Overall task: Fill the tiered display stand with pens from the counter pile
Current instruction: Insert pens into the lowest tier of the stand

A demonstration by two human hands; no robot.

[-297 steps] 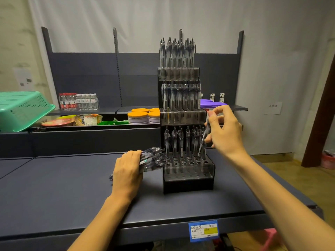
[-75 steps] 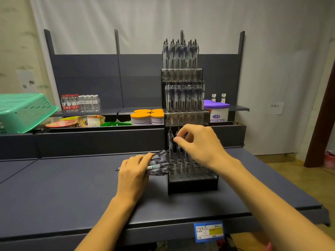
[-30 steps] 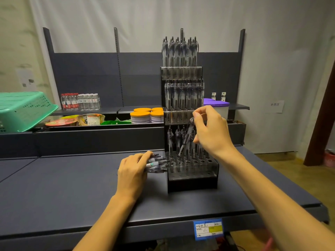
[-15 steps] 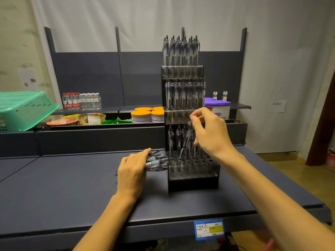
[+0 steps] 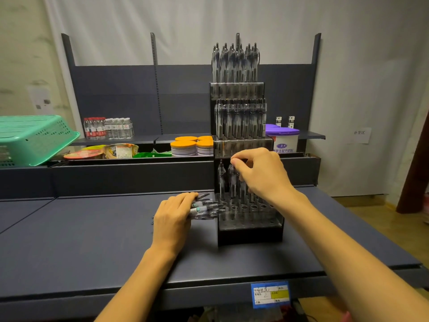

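A black tiered pen stand (image 5: 249, 232) stands on the dark counter (image 5: 92, 231). Its two upper tiers are packed with clear pens. The bottom tier has a row of pens at the back and several open holes in front. My right hand (image 5: 260, 175) pinches the top of an upright pen (image 5: 232, 182) in the bottom tier's back rows. My left hand (image 5: 173, 217) lies on the counter just left of the stand, closed over a bundle of pens (image 5: 205, 209) whose tips point at the stand.
A green plastic basket (image 5: 34, 138) sits at far left on the rear shelf. Water bottles (image 5: 108, 127), food bowls, orange-lidded tubs (image 5: 191, 146) and a purple-lidded tub (image 5: 283, 138) stand behind. A blue price label (image 5: 270, 293) hangs on the counter's front edge.
My right hand has dropped lower and moved left, bringing the tilted pen upright into the bottom tier. My left hand has stayed on the pen bundle.
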